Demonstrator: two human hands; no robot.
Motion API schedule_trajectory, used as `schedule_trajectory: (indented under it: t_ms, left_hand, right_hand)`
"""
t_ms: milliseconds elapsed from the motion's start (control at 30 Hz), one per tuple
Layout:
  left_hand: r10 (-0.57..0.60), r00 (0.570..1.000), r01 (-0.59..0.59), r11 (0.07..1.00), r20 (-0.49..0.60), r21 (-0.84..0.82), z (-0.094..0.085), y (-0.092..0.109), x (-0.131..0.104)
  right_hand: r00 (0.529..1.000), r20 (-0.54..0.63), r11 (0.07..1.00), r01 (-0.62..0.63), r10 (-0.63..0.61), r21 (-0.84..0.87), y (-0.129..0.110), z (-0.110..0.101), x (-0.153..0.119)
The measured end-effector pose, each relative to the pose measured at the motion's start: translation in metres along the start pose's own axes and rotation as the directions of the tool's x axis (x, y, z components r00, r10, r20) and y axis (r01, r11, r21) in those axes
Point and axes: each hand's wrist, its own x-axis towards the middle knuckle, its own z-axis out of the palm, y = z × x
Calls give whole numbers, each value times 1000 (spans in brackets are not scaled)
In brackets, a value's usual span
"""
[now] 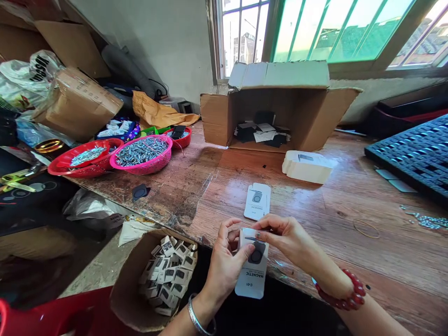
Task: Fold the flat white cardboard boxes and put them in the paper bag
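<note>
My left hand (229, 261) grips a white printed carton (252, 275) by its side, thumb across the front near the dark picture. The carton reads "MAGNETIC" and "C-01" upside down, and its lower end sticks out past the table edge. At its top end my right hand (280, 235) pinches the carton's edge between thumb and fingers. Just beyond the hands lies another flat white carton (258, 203) with the same print. Farther back, a thick stack of these flat cartons (308, 168) rests on the table. Part of the left fingers is hidden behind the carton.
An open cardboard box (214, 119) with black and white pieces stands at the back. A lower box (128, 284) full of small printed cartons sits left. A pink basket (140, 171) and a red basket (58, 169) hold metal parts. A rubber band (366, 228) lies right.
</note>
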Motion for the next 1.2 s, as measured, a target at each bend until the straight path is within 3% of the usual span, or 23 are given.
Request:
schedule_trajectory:
  t_ms: [200, 333, 533, 700, 833, 1000, 1200]
  left_hand:
    - [10, 999, -11, 999, 33, 34, 2, 1, -2]
    - [-3, 1000, 3, 1000, 27, 20, 1, -2, -3]
    - [-8, 999, 9, 1000, 32, -18, -2, -2, -4]
    - [-52, 995, 56, 998, 90, -38, -4, 3, -5]
    - [-86, 990, 91, 995, 116, -39, -5, 5, -7]
    - [-89, 995, 91, 994, 43, -54, -9, 3, -8]
    - [-76, 997, 77, 996, 22, -38, -11, -2, -6]
  right_hand:
    - [998, -63, 1000, -16, 16, 0, -3, 0, 2]
    - [999, -44, 997, -4, 1, -78, -5, -1, 2]
    - [979, 101, 978, 188, -178, -90, -3, -9, 1]
    - [960, 229, 981, 183, -163, -66, 2, -22, 4]
    - [954, 280, 993, 94, -109, 66, 9, -27, 5]
    - [959, 282, 982, -16, -38, 187, 23, -13, -6]
    - [987, 123, 995, 103, -104, 12, 32, 2, -19]
